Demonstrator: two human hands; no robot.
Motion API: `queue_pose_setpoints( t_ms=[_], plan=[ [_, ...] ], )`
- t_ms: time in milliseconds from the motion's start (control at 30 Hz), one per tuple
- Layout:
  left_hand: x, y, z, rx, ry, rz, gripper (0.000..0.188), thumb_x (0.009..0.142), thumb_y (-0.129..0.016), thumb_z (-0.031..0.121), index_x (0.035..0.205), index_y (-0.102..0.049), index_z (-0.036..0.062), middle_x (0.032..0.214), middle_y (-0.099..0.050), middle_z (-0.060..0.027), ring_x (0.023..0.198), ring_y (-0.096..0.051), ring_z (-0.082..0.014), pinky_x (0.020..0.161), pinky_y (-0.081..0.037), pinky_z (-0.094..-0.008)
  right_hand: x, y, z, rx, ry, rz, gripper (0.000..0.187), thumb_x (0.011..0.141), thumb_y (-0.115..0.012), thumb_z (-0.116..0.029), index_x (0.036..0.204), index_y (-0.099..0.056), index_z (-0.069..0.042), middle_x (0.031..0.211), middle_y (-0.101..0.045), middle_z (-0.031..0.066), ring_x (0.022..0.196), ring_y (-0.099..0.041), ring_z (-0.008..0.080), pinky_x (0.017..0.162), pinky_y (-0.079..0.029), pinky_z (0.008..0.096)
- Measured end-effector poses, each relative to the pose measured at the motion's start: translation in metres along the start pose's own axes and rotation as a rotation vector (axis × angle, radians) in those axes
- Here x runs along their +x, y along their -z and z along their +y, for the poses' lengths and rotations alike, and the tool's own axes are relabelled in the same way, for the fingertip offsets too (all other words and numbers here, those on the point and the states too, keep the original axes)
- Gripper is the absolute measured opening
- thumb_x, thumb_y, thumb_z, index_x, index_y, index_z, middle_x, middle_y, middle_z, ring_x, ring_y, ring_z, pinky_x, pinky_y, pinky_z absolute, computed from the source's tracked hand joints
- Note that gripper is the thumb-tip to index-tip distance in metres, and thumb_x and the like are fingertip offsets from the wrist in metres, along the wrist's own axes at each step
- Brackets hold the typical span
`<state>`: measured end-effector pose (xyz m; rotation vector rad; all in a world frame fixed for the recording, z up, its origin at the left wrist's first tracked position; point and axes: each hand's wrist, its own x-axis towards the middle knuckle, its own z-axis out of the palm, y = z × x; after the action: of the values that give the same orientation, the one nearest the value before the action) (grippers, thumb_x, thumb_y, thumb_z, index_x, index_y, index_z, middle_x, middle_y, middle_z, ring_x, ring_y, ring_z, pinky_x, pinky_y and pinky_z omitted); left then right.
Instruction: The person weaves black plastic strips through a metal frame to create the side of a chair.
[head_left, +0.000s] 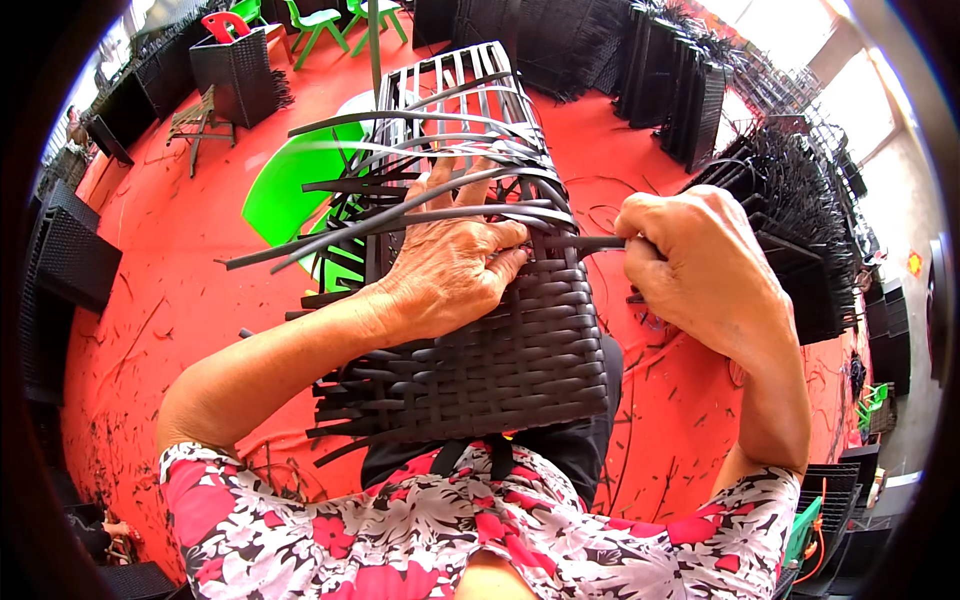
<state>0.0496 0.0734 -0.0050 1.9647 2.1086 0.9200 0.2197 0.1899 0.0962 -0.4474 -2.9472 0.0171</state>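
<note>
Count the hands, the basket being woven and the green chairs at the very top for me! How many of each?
Hands: 2, the left hand pressing on the weave and the right hand pulling a black strip
Half-woven black basket: 1
Green chairs at the top: 2, one and another
Total: 5

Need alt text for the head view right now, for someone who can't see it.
Two bare hands weave black strips onto a metal frame: the left hand presses on the woven panel while the right hand grips a strip. Behind lie a red floor, a green chair and finished black baskets.
</note>
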Motion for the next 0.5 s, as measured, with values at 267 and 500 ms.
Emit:
queue_pose_setpoints(
  t_ms=[267,500],
  plan=[
    [0.007,-0.004,-0.002,-0.076,0.061,-0.076,0.023,0.089,-0.06,0.024,0.105,-0.069,0.0101,0.124,-0.05,-0.0191,0.125,-0.036,-0.0362,0.104,-0.027,-0.0473,0.008,-0.008,0.001,0.053,0.045,-0.078,0.015,0.071,-0.054,-0.01,0.066,-0.059,0.003,0.061,-0.056,0.0245,0.064,-0.059,0.042,0.064,-0.048,0.048],
    [0.017,-0.006,-0.009,-0.386,0.13,-0.001,0.015,0.085,-0.065,0.014,0.091,-0.068,0.0003,0.09,-0.065,-0.0097,0.09,-0.058,-0.0195,0.085,-0.042,-0.0341,0.014,-0.033,0.01,-0.053,0.169,0.221,0.01,0.073,-0.058,-0.009,0.073,-0.063,0.0,0.073,-0.062,0.0173,0.07,-0.062,0.0349,0.063,-0.047,0.0477]
  ],
)
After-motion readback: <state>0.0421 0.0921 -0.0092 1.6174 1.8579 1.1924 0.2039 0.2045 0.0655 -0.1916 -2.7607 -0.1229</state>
